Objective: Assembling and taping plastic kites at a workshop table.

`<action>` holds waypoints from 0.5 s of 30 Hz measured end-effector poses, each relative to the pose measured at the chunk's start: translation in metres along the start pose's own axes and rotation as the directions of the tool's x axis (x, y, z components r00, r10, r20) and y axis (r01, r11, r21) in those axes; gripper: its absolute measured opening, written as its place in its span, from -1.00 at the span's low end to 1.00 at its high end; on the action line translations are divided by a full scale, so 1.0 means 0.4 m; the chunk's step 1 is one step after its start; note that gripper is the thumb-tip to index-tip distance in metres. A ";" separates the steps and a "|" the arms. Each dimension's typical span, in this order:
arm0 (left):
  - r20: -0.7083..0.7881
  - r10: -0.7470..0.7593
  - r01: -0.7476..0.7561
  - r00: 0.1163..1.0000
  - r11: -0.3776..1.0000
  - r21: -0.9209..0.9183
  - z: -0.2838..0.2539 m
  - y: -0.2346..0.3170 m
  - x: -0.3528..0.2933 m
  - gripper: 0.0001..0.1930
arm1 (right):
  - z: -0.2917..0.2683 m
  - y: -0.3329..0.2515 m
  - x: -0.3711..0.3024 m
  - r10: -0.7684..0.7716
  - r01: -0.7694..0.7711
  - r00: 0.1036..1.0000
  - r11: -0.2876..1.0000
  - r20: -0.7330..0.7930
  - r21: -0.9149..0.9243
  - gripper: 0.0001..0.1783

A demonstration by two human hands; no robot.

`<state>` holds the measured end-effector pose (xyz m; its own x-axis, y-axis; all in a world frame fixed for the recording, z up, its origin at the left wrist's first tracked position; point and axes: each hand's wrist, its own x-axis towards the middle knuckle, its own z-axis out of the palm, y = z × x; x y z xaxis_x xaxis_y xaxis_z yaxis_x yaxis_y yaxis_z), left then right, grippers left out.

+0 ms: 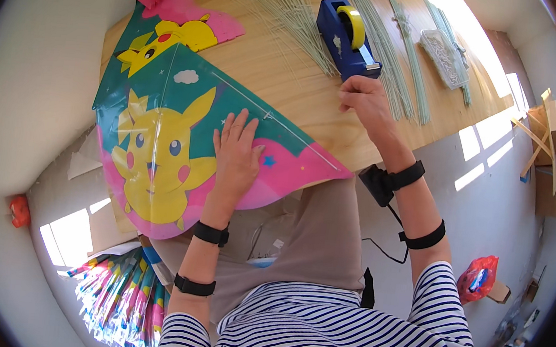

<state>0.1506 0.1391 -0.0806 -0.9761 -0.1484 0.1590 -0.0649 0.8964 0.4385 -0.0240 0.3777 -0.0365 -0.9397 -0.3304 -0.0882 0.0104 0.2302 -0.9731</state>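
Note:
A green and pink kite (191, 135) with a yellow long-eared cartoon figure lies over the near left edge of the wooden table. My left hand (236, 159) rests flat on its right half, fingers stretched out. A thin pale rod (282, 125) runs along the kite's upper right edge. My right hand (365, 105) is just at the near end of a blue tape dispenser (338, 45) with a yellow tape roll (352, 27). The fingers of that hand are curled together in a pinch; anything between them is too small to make out.
Another kite sheet (205, 26) lies beyond the first. Bundles of thin pale rods (386, 57) and a clear box of small white parts (444, 58) lie right of the dispenser. Several packed kites (122, 296) are at lower left. A red bag (479, 276) is at right.

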 end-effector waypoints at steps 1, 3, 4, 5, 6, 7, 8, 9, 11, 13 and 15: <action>-0.025 0.015 -0.015 1.000 1.000 0.001 -0.008 0.005 -0.006 -0.46 | 0.033 -0.011 0.001 0.021 -0.013 0.995 0.997 0.095 -0.081 -0.93; -0.009 -0.004 0.004 1.000 1.000 0.028 -0.030 0.015 -0.017 -0.48 | 0.111 -0.029 0.009 0.079 -0.011 0.957 0.971 0.278 -0.239 -0.93; -0.001 -0.016 0.016 1.000 0.999 0.044 -0.045 0.018 -0.025 -0.49 | 0.144 -0.034 0.021 0.031 0.097 0.943 0.926 0.330 -0.364 -0.91; 0.009 -0.016 0.016 1.000 0.998 0.056 -0.053 0.020 -0.033 -0.50 | 0.173 -0.033 0.038 -0.006 0.204 0.922 0.857 0.386 -0.473 -0.87; 0.019 -0.015 0.014 1.000 0.998 0.068 -0.058 0.021 -0.040 -0.50 | 0.197 -0.031 0.052 -0.035 0.310 0.895 0.765 0.445 -0.564 -0.81; 0.027 -0.013 0.010 1.000 0.997 0.075 -0.057 0.021 -0.044 -0.50 | 0.215 -0.025 0.064 -0.019 0.314 0.893 0.742 0.449 -0.593 -0.79; 0.024 0.008 -0.010 1.000 0.998 0.059 -0.051 0.021 -0.048 -0.50 | 0.232 -0.016 0.073 -0.002 0.317 0.892 0.717 0.452 -0.622 -0.76; 0.021 0.030 -0.031 0.999 0.999 0.043 -0.042 0.025 -0.051 -0.50 | 0.245 -0.008 0.080 0.014 0.318 0.892 0.690 0.452 -0.650 -0.73; 0.018 0.050 -0.050 0.999 0.999 0.009 -0.030 0.032 -0.054 -0.50 | 0.268 -0.019 0.090 0.082 0.293 0.886 0.662 0.456 -0.690 -0.75; 0.024 0.065 -0.064 0.998 0.997 -0.032 -0.022 0.044 -0.044 -0.49 | 0.282 -0.012 0.098 0.113 0.279 0.887 0.641 0.448 -0.715 -0.79; 0.027 0.083 -0.081 0.996 0.995 -0.053 -0.013 0.053 -0.036 -0.48 | 0.289 0.011 0.104 0.108 0.275 0.895 0.631 0.433 -0.726 -0.86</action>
<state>0.1643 0.1583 -0.0691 -0.9834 -0.0622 0.1706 0.0258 0.8822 0.4701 -0.0235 0.2593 -0.0690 -0.6917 -0.6672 -0.2763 -0.4998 0.7185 -0.4837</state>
